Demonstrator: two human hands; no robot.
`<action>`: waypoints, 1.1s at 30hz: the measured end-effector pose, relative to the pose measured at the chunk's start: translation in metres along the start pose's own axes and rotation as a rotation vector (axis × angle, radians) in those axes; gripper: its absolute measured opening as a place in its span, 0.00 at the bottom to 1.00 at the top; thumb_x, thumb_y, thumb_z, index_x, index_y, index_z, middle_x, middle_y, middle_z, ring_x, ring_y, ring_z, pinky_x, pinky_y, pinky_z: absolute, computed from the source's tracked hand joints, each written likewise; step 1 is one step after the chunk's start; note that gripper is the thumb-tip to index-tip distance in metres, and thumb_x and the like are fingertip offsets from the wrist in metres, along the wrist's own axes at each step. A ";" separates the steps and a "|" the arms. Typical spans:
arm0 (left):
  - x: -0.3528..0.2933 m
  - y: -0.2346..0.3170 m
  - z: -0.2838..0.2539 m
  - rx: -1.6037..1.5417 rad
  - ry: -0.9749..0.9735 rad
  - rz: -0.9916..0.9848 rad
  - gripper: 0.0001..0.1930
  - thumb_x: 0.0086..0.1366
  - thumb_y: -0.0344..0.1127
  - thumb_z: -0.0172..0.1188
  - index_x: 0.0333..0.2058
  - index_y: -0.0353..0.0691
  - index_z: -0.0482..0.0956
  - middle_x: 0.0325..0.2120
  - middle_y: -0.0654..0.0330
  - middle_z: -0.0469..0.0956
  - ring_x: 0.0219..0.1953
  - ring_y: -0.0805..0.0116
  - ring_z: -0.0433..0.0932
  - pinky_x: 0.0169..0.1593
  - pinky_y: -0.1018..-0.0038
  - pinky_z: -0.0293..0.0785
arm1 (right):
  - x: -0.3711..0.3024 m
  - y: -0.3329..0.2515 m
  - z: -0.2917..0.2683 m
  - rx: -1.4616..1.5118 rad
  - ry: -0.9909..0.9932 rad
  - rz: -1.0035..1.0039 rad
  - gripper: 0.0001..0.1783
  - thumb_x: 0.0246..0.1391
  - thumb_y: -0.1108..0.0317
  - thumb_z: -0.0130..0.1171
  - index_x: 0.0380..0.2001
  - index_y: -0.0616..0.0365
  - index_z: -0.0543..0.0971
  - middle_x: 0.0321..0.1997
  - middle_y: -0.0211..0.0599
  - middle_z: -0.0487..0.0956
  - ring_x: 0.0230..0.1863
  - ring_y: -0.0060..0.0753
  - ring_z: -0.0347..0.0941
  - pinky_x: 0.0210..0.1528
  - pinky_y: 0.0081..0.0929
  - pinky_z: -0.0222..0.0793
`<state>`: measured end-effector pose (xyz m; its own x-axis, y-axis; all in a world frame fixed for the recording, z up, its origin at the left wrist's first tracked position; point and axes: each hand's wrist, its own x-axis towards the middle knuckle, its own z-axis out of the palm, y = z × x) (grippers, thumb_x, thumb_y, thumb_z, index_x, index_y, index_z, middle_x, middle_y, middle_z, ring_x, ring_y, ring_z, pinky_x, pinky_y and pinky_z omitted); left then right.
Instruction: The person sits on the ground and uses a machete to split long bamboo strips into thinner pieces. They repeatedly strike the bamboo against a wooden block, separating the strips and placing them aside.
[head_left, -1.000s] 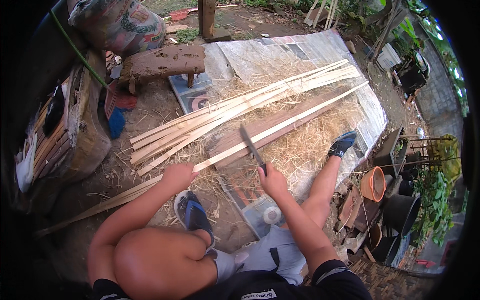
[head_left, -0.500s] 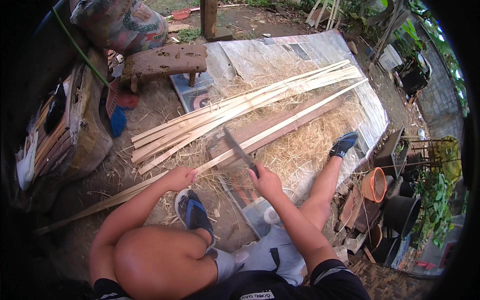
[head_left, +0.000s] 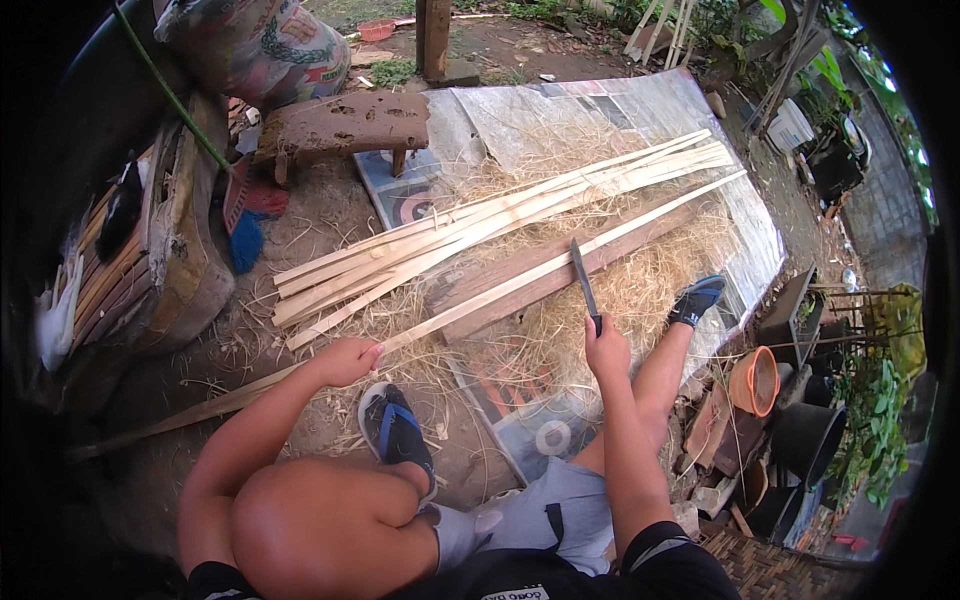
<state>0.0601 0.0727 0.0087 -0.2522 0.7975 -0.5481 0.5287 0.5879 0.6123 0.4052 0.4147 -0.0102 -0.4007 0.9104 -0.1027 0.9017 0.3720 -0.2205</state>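
Observation:
My left hand [head_left: 350, 362] is closed round a long pale bamboo strip [head_left: 520, 290]. That strip runs from the lower left, through my fingers, and along a brown wooden board [head_left: 625, 248]. In my right hand [head_left: 607, 348] is a knife [head_left: 583, 272] with a dark handle, gripped with the blade pointing away from me. Its blade reaches the strip about midway along the board; how firmly it touches cannot be made out. Beyond the board lies a bundle of pale strips [head_left: 500, 217]. Curly shavings [head_left: 630, 300] surround the board.
A printed sheet [head_left: 755, 235] lies on the ground under the work, with my sandalled feet beside and on it. A low brown bench [head_left: 345, 122] and a stuffed sack [head_left: 265, 50] stand far left. An orange pot [head_left: 754, 382] and black pots [head_left: 808, 440] are at the right.
My right hand has moved the knife to the right along the strip, away from my left hand. The blade is now more upright in view. My left hand still holds the strip.

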 end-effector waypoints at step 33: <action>0.015 -0.008 0.006 -0.493 -0.247 -0.176 0.21 0.79 0.52 0.45 0.33 0.43 0.75 0.19 0.70 0.68 0.17 0.80 0.62 0.21 0.79 0.62 | -0.063 -0.068 0.012 0.113 -0.136 -0.431 0.23 0.67 0.44 0.54 0.52 0.49 0.76 0.30 0.50 0.83 0.33 0.57 0.83 0.32 0.52 0.77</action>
<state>0.0572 0.0796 -0.0078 -0.0738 0.6612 -0.7466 0.0410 0.7500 0.6602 0.3668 0.3300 -0.0006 -0.7596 0.6421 -0.1036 0.6278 0.6823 -0.3746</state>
